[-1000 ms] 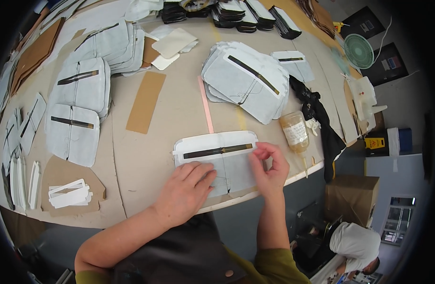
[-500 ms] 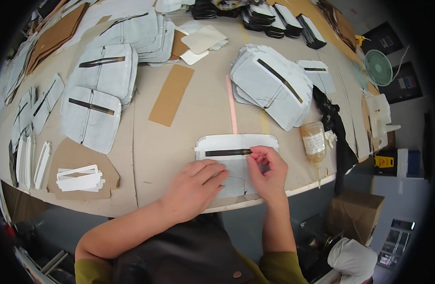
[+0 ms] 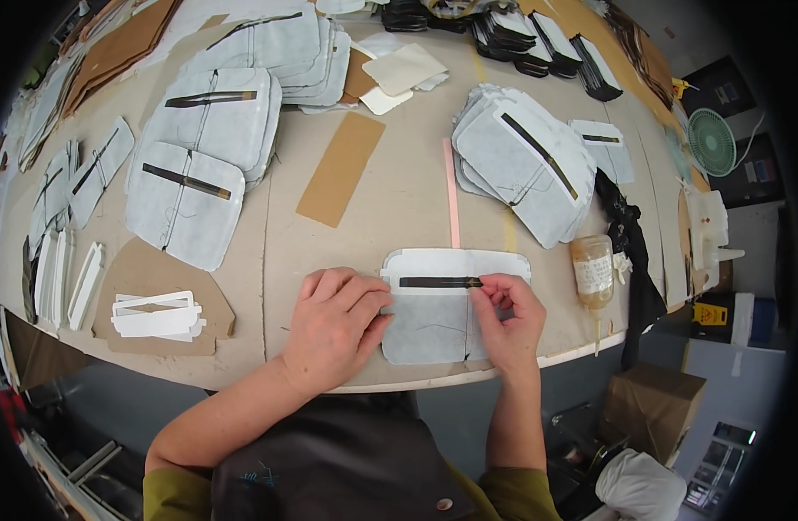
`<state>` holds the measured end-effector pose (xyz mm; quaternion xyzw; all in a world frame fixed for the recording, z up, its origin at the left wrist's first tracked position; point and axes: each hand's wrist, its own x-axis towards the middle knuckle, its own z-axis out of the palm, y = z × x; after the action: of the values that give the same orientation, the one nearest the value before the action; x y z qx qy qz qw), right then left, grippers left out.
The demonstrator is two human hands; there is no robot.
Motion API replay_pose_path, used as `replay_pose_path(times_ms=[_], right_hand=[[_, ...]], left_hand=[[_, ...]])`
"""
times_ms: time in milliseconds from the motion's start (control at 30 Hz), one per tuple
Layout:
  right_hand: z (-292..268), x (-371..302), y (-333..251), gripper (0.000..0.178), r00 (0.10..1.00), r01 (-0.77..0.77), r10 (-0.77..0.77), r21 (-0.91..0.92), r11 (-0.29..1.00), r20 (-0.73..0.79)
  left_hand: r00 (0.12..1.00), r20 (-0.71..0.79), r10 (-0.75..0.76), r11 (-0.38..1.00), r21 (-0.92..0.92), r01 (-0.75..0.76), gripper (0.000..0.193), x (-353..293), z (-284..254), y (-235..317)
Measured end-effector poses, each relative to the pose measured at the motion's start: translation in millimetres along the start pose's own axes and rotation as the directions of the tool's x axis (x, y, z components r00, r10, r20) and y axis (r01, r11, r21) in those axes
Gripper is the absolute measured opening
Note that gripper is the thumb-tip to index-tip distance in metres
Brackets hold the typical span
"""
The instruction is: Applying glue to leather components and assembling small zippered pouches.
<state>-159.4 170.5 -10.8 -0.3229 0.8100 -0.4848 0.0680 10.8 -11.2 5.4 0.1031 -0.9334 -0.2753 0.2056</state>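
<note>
Both hands have barely shifted over the last second: the same grey fabric panel still lies at the near table edge, and the head has swung so it now sits more centrally in view. Its dark zipper strip runs across the upper part of the panel, between the two hands. The right hand has its fingertips pinched on the strip's right end, where they were half a second ago, so the work at that end looks ongoing rather than finished. The left hand lies flat, fingers spread and grasping nothing, pressing the panel's left edge onto the table.

Just right of the right hand stands a small amber glue bottle, with a dark cloth beyond it. Straight ahead of the right hand a thin pink strip lies on the table, and past it a stack of similar grey panels. Ahead of the left hand lies a brown card rectangle; further left sit more grey panels and a brown card carrying white frame pieces.
</note>
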Motion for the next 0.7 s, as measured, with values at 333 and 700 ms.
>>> replay_pose_path(times_ms=[333, 700], right_hand=[[-3.3, -0.1, -0.3, 0.017, 1.0, 0.026, -0.026, -0.041, 0.999, 0.003], [34.2, 32.2, -50.2, 0.019, 0.897, 0.372, -0.339, -0.073, 0.925, 0.284]], left_hand=[[0.999, 0.038, 0.017, 0.996, 0.09, -0.021, 0.033, -2.8, 0.2, -0.1], [1.0, 0.018, 0.014, 0.999, 0.033, -0.015, 0.037, -3.4, 3.7, -2.0]])
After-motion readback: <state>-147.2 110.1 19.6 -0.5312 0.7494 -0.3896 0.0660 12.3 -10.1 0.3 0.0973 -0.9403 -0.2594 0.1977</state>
